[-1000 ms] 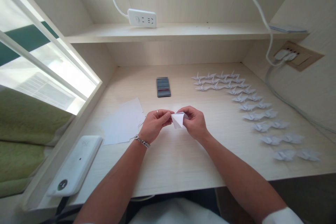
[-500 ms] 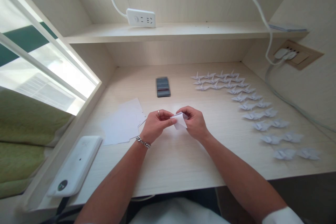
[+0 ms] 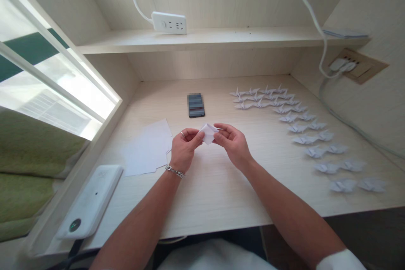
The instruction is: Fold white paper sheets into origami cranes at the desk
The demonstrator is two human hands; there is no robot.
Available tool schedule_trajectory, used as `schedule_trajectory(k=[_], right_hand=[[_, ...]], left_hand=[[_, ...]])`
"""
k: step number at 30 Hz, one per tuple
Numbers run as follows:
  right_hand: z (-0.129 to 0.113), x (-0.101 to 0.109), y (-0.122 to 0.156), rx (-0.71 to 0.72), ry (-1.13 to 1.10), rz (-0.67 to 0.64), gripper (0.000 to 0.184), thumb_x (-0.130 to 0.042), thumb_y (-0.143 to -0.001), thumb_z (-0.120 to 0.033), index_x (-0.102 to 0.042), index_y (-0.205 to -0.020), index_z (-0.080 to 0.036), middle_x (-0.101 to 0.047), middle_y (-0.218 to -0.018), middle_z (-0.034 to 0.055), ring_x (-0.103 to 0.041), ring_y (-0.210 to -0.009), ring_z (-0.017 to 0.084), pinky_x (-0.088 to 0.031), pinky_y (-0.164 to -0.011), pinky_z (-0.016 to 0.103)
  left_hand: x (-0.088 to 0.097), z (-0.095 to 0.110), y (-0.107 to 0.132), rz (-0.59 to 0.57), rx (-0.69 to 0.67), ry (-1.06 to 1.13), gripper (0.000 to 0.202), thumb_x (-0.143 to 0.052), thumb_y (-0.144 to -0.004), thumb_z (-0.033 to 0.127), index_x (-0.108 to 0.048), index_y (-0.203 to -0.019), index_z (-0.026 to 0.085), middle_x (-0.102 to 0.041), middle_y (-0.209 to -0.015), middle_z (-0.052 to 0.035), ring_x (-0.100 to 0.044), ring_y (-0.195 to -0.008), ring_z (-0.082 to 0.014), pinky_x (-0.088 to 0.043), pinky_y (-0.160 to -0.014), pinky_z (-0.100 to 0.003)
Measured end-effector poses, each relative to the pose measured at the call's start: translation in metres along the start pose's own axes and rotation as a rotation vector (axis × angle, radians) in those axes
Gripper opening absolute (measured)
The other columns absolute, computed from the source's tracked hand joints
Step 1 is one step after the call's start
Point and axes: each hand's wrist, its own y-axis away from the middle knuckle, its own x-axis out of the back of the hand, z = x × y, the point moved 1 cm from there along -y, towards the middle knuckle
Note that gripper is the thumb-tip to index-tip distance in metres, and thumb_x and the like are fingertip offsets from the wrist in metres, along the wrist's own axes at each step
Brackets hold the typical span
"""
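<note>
A small folded piece of white paper sits between my hands above the desk, its shape partly hidden by my fingers. My left hand, with a ring and a chain bracelet, pinches its left side. My right hand holds its right side with the fingertips. A loose pile of white paper sheets lies on the desk just left of my left hand. Rows of white origami cranes stand to the right of my right hand.
A phone with a blurred surface lies on the pale wooden desk beyond my hands. A white flat device lies at the left edge. A power strip sits on the shelf above, and a cable runs down to a wall socket.
The folded paper has risen and turned, its point now higher between my hands. My fingers have spread a little, and my hands have drawn slightly apart.
</note>
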Motion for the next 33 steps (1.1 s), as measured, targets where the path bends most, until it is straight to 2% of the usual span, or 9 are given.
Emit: schedule_trajectory(k=[2, 7, 11, 14, 26, 33], right_hand=[[0.002, 0.001, 0.0, 0.057, 0.083, 0.02, 0.049, -0.081, -0.064, -0.031, -0.061, -0.106, -0.017, -0.073, -0.088, 0.0059, -0.069, -0.084, 0.021, -0.055, -0.081, 0.038], [0.004, 0.006, 0.0, 0.121, 0.266, 0.034, 0.042, -0.072, -0.074, -0.029, -0.06, -0.112, -0.019, -0.074, -0.089, 0.0068, -0.07, -0.082, 0.021, -0.055, -0.078, 0.037], [0.0, 0.005, 0.004, 0.141, 0.428, -0.027, 0.04, -0.066, -0.079, -0.026, -0.059, -0.117, -0.021, -0.073, -0.096, 0.0077, -0.069, -0.089, 0.022, -0.054, -0.083, 0.037], [-0.003, 0.004, 0.007, 0.173, 0.502, -0.041, 0.038, -0.063, -0.081, -0.023, -0.06, -0.118, -0.021, -0.073, -0.095, 0.0075, -0.068, -0.09, 0.021, -0.053, -0.084, 0.036], [-0.001, 0.003, 0.006, 0.17, 0.491, -0.032, 0.036, -0.061, -0.082, -0.027, -0.06, -0.118, -0.021, -0.072, -0.099, 0.008, -0.068, -0.09, 0.021, -0.053, -0.081, 0.035], [0.001, 0.002, 0.005, 0.129, 0.408, -0.015, 0.035, -0.064, -0.08, -0.032, -0.061, -0.112, -0.02, -0.073, -0.09, 0.0076, -0.068, -0.078, 0.02, -0.053, -0.068, 0.032]], left_hand=[[-0.001, 0.001, 0.001, -0.021, -0.004, -0.019, 0.029, -0.081, -0.064, 0.03, -0.064, -0.081, 0.013, -0.068, -0.071, -0.0013, -0.063, -0.065, -0.0107, -0.051, -0.066, -0.024], [-0.002, 0.008, 0.004, -0.178, -0.037, -0.193, 0.027, -0.082, -0.062, 0.026, -0.064, -0.078, 0.013, -0.069, -0.073, -0.0032, -0.064, -0.069, -0.0132, -0.051, -0.069, -0.026], [-0.002, 0.012, 0.006, -0.192, -0.144, -0.259, 0.034, -0.078, -0.068, 0.027, -0.067, -0.098, 0.015, -0.07, -0.08, -0.0034, -0.065, -0.075, -0.0147, -0.052, -0.071, -0.027], [-0.001, 0.011, 0.006, -0.171, -0.192, -0.34, 0.03, -0.075, -0.071, 0.029, -0.07, -0.097, 0.015, -0.068, -0.073, -0.0018, -0.062, -0.067, -0.0125, -0.051, -0.064, -0.024], [-0.002, 0.007, 0.007, -0.11, -0.187, -0.406, 0.027, -0.077, -0.069, 0.031, -0.069, -0.089, 0.014, -0.069, -0.073, -0.003, -0.063, -0.065, -0.0136, -0.051, -0.062, -0.025], [-0.003, 0.007, 0.007, -0.1, -0.162, -0.396, 0.027, -0.078, -0.067, 0.029, -0.069, -0.087, 0.014, -0.066, -0.067, -0.001, -0.06, -0.06, -0.0113, -0.049, -0.058, -0.023]])
